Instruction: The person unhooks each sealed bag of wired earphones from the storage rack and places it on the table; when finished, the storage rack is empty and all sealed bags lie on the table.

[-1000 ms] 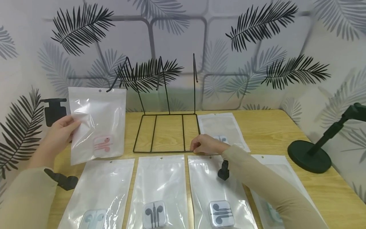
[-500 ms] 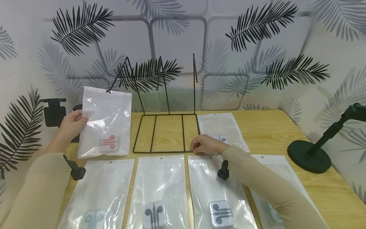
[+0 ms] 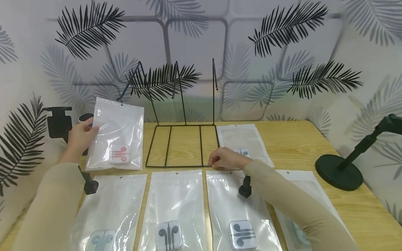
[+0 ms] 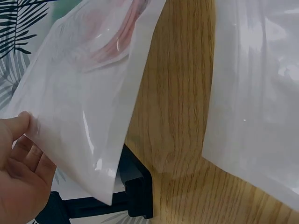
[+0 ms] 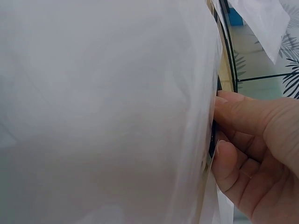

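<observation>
My left hand (image 3: 82,135) pinches the left edge of a clear-fronted white zip bag (image 3: 117,127) with pink earphones (image 3: 120,154) in a case near its bottom. The bag hangs upright, its punched hole just below the tip of the left hook (image 3: 125,91) of a black wire rack (image 3: 168,148). In the left wrist view, thumb and fingers pinch the bag's (image 4: 84,121) edge. My right hand (image 3: 228,158) grips the rack's front wire near its right corner; the right wrist view shows the thumb and fingers at the dark wire (image 5: 213,140), beside a bag lying close by.
Several bagged earphones lie in a row in front, including bags with blue (image 3: 108,209), black (image 3: 177,205) and dark grey (image 3: 233,202) sets. Another bag (image 3: 240,137) lies right of the rack. A black stand base (image 3: 339,172) is at the right; black fixtures (image 3: 59,122) stand at far left.
My left hand has carried the pink earphone bag rightward toward the left hook. The bag's hole met the hook's tip half a second ago and now sits slightly below it. The right hand stays put.
</observation>
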A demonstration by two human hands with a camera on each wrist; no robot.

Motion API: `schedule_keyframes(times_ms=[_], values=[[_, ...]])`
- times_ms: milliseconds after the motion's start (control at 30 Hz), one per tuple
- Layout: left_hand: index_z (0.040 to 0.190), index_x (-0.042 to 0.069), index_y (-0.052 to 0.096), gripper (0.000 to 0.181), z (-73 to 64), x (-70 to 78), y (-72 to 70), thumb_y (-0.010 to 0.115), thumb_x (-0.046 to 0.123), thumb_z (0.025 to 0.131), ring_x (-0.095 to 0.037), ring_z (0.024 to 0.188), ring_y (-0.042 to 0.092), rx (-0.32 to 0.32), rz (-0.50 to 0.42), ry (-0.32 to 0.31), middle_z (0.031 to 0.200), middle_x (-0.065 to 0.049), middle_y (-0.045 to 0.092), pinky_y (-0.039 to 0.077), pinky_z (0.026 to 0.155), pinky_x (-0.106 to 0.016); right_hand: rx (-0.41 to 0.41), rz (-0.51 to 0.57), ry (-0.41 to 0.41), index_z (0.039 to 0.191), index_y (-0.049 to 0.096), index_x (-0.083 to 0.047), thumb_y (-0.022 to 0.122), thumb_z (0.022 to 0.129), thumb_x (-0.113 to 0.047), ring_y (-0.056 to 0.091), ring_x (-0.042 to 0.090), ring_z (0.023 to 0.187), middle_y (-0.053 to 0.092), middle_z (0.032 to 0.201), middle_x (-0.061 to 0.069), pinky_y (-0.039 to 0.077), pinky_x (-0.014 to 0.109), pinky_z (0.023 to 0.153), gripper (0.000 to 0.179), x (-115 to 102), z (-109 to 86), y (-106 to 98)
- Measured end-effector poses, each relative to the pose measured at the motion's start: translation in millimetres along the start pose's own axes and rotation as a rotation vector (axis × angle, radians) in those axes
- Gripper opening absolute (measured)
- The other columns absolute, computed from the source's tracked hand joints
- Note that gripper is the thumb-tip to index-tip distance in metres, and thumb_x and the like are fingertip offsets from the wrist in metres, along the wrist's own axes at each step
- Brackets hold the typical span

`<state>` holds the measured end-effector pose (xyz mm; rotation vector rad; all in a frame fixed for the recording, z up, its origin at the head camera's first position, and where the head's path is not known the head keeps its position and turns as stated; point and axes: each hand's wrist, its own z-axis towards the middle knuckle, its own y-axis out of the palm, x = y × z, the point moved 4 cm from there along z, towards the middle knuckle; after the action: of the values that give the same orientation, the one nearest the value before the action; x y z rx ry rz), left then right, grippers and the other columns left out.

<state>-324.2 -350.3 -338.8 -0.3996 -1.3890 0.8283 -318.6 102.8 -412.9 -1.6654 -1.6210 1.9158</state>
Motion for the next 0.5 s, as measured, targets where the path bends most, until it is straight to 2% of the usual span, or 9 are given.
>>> schedule_keyframes(times_ms=[233, 367, 500], values=[[0.145, 0.009, 0.027, 0.056, 2.1, -3.1, 3.8, 0.048, 0.021, 0.095, -0.044, 0.106, 0.048, -0.019, 0.026, -0.041, 0.117, -0.032, 0.052, 0.042, 0.087, -0.053, -0.001, -0.017, -0.027, 0.088, 0.068, -0.011, 0.064, 0.084, 0.000, 0.050, 0.011, 0.069, 0.061, 0.077, -0.004, 0.044, 0.023, 0.061, 0.012, -1.4, 0.7, -1.5], [0.145, 0.004, 0.025, 0.057, 1.8, -5.4, 6.5, 0.048, 0.018, 0.095, -0.046, 0.107, 0.047, -0.033, 0.012, -0.083, 0.120, -0.033, 0.049, 0.042, 0.087, -0.055, -0.003, -0.013, -0.016, 0.087, 0.068, -0.012, 0.064, 0.084, -0.001, 0.050, 0.010, 0.068, 0.060, 0.076, -0.005, 0.044, 0.023, 0.059, 0.012, -0.7, 0.5, -1.1], [0.127, -0.007, 0.038, 0.041, -0.3, -7.9, 8.3, 0.049, 0.014, 0.094, -0.045, 0.103, 0.048, -0.057, 0.040, -0.065, 0.116, -0.033, 0.049, 0.042, 0.085, -0.052, -0.003, -0.011, -0.017, 0.087, 0.068, -0.011, 0.064, 0.085, -0.001, 0.049, 0.010, 0.068, 0.060, 0.076, -0.005, 0.044, 0.023, 0.059, 0.011, -0.9, -0.1, -1.1]])
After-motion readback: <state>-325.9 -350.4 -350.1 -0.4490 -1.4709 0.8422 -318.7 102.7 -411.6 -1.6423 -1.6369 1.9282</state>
